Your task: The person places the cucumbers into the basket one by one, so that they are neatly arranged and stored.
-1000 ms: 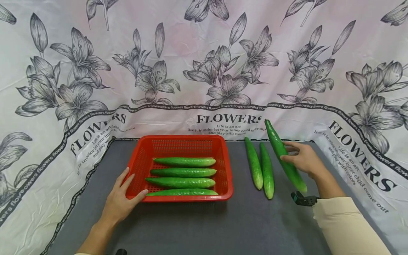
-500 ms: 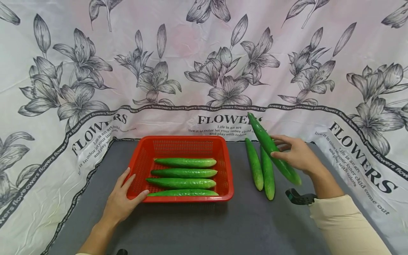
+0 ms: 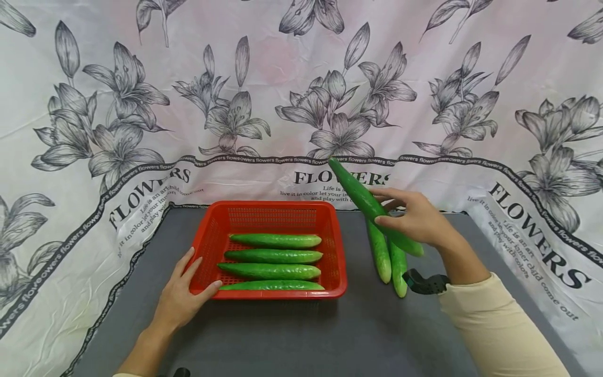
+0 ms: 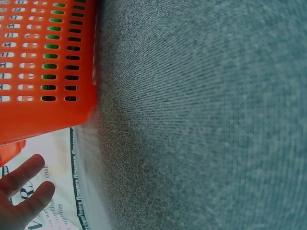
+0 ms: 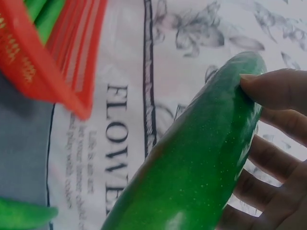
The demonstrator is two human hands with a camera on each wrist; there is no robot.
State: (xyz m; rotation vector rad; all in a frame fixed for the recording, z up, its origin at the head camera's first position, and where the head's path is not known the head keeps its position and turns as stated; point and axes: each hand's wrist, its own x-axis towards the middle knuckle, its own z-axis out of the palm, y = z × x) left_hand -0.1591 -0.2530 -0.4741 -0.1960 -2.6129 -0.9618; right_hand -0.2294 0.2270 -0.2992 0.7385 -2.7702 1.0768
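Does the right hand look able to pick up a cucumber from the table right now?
Probably not: the right hand holds a cucumber, which in the head view partly covers the two loose cucumbers on the table. It would likely need to set that one down first.

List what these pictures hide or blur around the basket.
Head view: far ends of loose cucumbers, behind held cucumber and right hand.
Head view: lower side of nearest basket cucumber, behind rim of red basket.
Right wrist view: yellow print, blurred; one end of held cucumber, cut off by bottom edge.
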